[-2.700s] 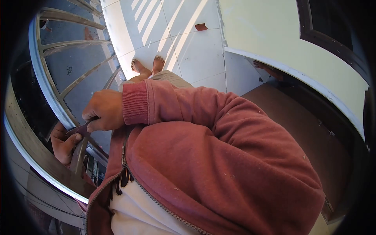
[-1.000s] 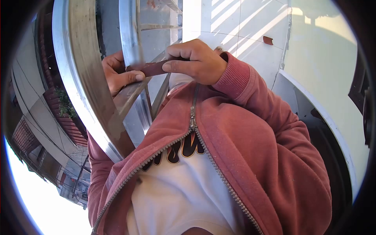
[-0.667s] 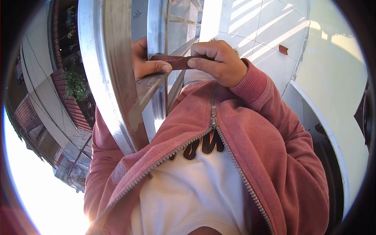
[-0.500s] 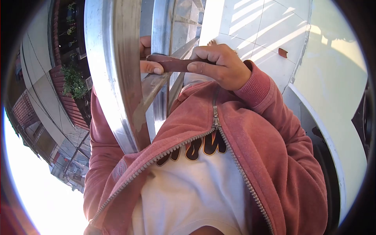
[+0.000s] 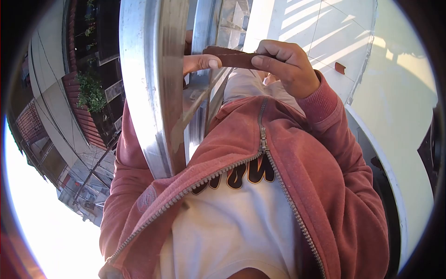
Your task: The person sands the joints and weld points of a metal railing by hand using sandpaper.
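While my right hand pinches one end of the brown strip btwn thumb and curled fingers, my left hand has its thumb pressed on the other end. Both hands are clamped on the strip, w/ a short run of it bare btwn them; they're apart, not touching each other. Most of my left hand is hidden behind the wide metal rail, so I can't tell exactly how those fingers sit. The strip lies crosswise over the narrower metal rail, w/ a torn-looking upper edge.

Just below the strip, a crossbar runs at a slant btwn the two rails. The wide rail is shiny on its outer side, dull brownish on the side toward my right, & its near end meets my red jacket. The jacket's zip is partly open over a white shirt w/ dark lettering.

Beyond my right hand, the pale tiled floor has slanting bars of sunlight & a small reddish piece lying near the base of the pale wall. Off to my left, past the wide rail: a leafy plant by a reddish ribbed roof, plus thin wires, bldgs & very bright sky.
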`<state>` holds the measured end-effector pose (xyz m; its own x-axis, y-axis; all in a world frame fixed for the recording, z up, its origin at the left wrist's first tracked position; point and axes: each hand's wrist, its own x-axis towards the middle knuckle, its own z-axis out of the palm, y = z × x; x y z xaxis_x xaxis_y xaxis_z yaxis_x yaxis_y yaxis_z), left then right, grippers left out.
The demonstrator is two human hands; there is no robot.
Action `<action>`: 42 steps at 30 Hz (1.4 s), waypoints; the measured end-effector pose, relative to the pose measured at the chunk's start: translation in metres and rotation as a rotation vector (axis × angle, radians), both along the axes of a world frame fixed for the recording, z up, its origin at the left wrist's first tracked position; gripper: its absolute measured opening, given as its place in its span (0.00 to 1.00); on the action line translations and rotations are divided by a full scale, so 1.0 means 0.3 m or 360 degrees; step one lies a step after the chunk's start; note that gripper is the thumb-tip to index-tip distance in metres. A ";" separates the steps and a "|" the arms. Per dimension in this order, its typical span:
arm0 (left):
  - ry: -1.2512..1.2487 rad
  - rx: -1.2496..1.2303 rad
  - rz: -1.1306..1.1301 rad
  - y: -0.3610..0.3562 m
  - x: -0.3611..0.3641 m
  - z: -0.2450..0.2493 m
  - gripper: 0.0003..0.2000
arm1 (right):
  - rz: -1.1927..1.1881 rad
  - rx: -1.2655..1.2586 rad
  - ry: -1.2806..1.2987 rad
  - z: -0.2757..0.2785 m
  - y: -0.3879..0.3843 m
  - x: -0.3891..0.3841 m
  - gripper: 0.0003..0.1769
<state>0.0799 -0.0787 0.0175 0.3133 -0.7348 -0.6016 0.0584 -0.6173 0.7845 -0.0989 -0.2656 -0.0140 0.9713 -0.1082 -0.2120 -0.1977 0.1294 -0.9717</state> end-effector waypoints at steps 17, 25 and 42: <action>0.0070 0.0801 0.0217 0.006 -0.089 0.122 0.34 | -0.0548 0.0099 0.0265 -0.056 -0.110 -0.218 0.11; 0.0746 -0.0391 0.0635 0.279 0.222 0.058 0.24 | -0.0628 0.0072 0.0278 -0.065 -0.130 -0.320 0.10; 0.0065 -0.1226 0.0189 -0.028 0.023 0.051 0.22 | 0.0124 0.0056 -0.0320 0.132 0.048 0.097 0.10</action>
